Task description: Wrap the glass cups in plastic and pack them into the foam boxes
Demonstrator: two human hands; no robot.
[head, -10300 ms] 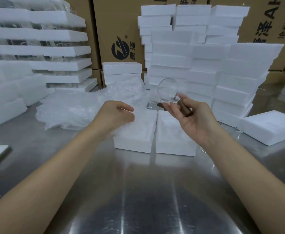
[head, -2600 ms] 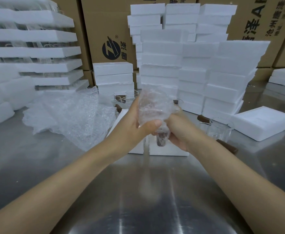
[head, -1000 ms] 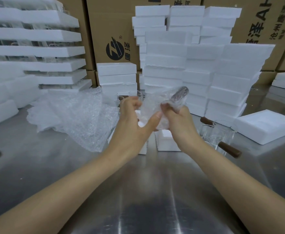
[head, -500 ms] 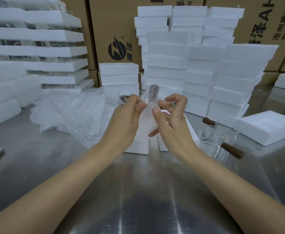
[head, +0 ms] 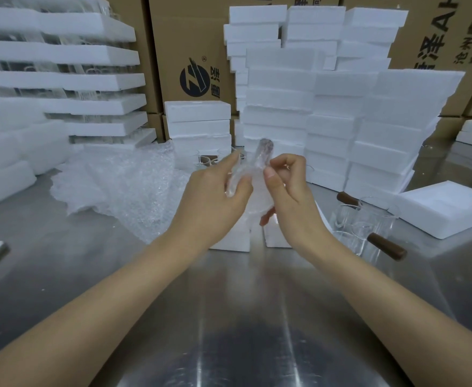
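A glass cup wrapped in bubble plastic (head: pixel 257 177) is held up between both hands, its wrapped brown handle pointing up. My left hand (head: pixel 215 199) grips the left side of the wrap. My right hand (head: pixel 288 194) pinches the plastic at the right with thumb and curled fingers. Below the hands lie two open foam box halves (head: pixel 235 238) side by side on the steel table, mostly hidden by my hands. Bare glass cups with brown handles (head: pixel 366 227) stand to the right.
A heap of bubble wrap (head: pixel 123 188) lies at the left. Stacks of white foam boxes (head: pixel 327 113) fill the back, with cardboard cartons (head: pixel 193 51) behind. A single foam box (head: pixel 447 210) sits at the right. More glasses (head: pixel 209 160) stand behind the hands.
The wrapped cup has turned so its handle points up instead of to the right. Both hands have shifted their hold on the plastic around it.
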